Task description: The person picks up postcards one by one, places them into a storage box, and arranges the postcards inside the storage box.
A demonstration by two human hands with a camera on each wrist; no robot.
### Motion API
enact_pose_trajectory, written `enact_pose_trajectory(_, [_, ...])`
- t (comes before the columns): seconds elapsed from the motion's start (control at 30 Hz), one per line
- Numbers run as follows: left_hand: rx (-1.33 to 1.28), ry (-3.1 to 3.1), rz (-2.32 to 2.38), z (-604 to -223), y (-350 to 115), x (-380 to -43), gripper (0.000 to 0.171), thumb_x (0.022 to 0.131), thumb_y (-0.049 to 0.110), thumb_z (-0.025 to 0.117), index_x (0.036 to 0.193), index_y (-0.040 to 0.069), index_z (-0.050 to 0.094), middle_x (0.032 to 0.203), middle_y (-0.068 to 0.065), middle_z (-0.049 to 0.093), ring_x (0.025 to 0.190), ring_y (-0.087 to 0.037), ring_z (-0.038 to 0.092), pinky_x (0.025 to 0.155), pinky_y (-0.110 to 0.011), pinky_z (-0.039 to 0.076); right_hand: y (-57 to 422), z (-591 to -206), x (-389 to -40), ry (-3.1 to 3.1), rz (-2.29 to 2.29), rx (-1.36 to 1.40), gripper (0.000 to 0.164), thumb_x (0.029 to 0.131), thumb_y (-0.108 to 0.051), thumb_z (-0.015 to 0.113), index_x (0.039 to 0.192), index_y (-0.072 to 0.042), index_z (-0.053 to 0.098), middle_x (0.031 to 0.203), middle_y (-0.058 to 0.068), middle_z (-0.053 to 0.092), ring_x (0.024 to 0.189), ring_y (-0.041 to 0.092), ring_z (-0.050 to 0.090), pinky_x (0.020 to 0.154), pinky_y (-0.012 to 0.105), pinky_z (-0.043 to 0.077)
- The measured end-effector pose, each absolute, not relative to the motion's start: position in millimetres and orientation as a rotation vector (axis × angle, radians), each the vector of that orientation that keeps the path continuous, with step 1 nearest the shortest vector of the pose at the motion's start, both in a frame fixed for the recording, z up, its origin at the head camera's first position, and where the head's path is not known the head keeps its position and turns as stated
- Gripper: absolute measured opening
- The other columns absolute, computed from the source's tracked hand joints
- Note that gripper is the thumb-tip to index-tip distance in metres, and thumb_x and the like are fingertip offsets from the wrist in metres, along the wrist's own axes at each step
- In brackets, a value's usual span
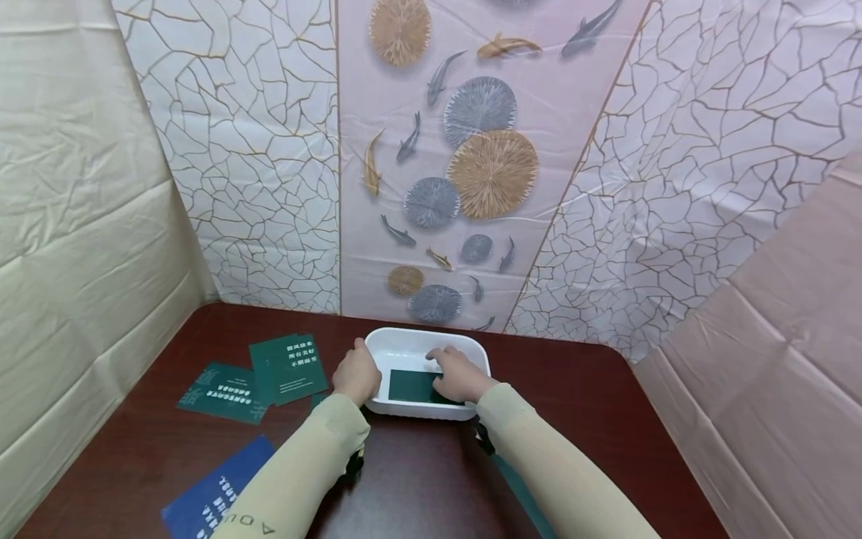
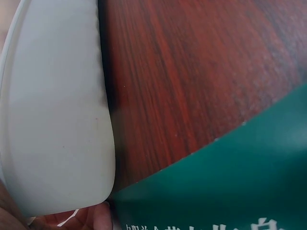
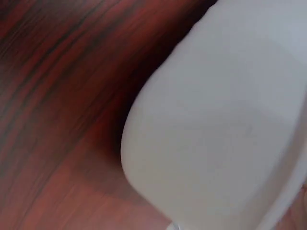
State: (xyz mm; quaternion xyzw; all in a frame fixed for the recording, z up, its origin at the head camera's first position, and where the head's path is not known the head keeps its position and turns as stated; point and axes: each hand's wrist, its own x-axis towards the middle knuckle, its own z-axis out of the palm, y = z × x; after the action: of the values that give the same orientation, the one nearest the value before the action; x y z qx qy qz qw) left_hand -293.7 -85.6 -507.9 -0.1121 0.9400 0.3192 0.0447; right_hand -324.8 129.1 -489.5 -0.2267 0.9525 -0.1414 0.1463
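A white rectangular tray (image 1: 404, 340) with rounded corners stands toward the back of the table. My left hand (image 1: 357, 373) grips its left side, and in the left wrist view some fingertips (image 2: 102, 216) curl under the tray's end. Inside the tray lies a dark green card (image 1: 409, 385). My right hand (image 1: 461, 374) is over the tray's right part, fingers spread and slightly bent, and it covers the card's right end. The right wrist view is mostly filled by the tray's outer wall (image 3: 206, 120).
Left of the tray lie two green cards with white lettering, one upper (image 1: 289, 368) and one lower (image 1: 225, 393). Another green card (image 2: 249, 163) sits beside the tray. A blue card (image 1: 218, 490) is nearer the front, and a teal strip (image 1: 525, 494) shows beside my right sleeve.
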Motion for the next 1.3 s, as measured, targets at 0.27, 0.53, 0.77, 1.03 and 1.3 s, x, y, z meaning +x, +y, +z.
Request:
enact_pose_trajectory(0.27, [-0.357, 2.868, 0.975, -507.4, -84.9, -293.7, 0.071, 0.09, 0.009, 0.061, 0.148, -0.004, 0.022, 0.118, -0.024, 0.057, 0.093, -0.035, 0.062, 0.077, -0.054, 0.05, 156.7, -460.2, -305.4, 2.904, -0.591, -0.677, 0.047, 0.095, -0.016, 0.056, 0.141, -0.017, 0.046, 0.13, 0.006, 0.048, 0.115, 0.021, 0.051, 0.091, 0.042, 0.047])
enact_pose_trajectory(0.53, [-0.362, 2.863, 0.98, -505.6, -85.7, -295.3, 0.071, 0.09, 0.009, 0.061, 0.148, -0.003, 0.022, 0.118, -0.023, 0.057, 0.093, -0.034, 0.062, 0.077, -0.054, 0.051, 190.5, -441.3, -281.9, 3.012, -0.653, -0.606, 0.049, 0.094, -0.016, 0.06, 0.14, -0.016, 0.046, 0.127, 0.005, 0.049, 0.112, 0.024, 0.054, 0.086, 0.039, 0.05])
enact_pose_trajectory(0.77, [-0.342, 2.874, 0.974, -509.0, -86.3, -294.3, 0.07, 0.091, 0.01, 0.06, 0.148, -0.004, 0.023, 0.118, -0.023, 0.057, 0.09, -0.034, 0.063, 0.074, -0.054, 0.051, 216.2, -443.7, -266.5, 3.016, -0.633, -0.605, 0.053, 0.092, -0.021, 0.065, 0.141, -0.013, 0.046, 0.128, 0.01, 0.05, 0.114, 0.024, 0.053, 0.09, 0.042, 0.049])
enact_pose_trajectory(1.03, [-0.356, 2.868, 0.97, -512.5, -86.9, -296.3, 0.073, 0.09, 0.011, 0.061, 0.149, -0.003, 0.02, 0.121, -0.023, 0.056, 0.092, -0.034, 0.062, 0.075, -0.053, 0.051, 246.1, -453.0, -249.0, 2.97, -0.52, -0.522, 0.056, 0.088, -0.035, 0.071, 0.136, -0.015, 0.051, 0.13, 0.01, 0.05, 0.115, 0.026, 0.053, 0.095, 0.049, 0.045])
enact_pose_trajectory(1.3, [-0.364, 2.87, 0.98, -514.1, -86.4, -298.2, 0.073, 0.09, 0.01, 0.061, 0.149, -0.002, 0.021, 0.12, -0.023, 0.057, 0.091, -0.034, 0.063, 0.075, -0.053, 0.051, 268.0, -470.2, -235.8, 2.897, -0.504, -0.422, 0.059, 0.084, -0.036, 0.075, 0.133, -0.012, 0.054, 0.125, 0.012, 0.053, 0.112, 0.026, 0.055, 0.092, 0.05, 0.046])
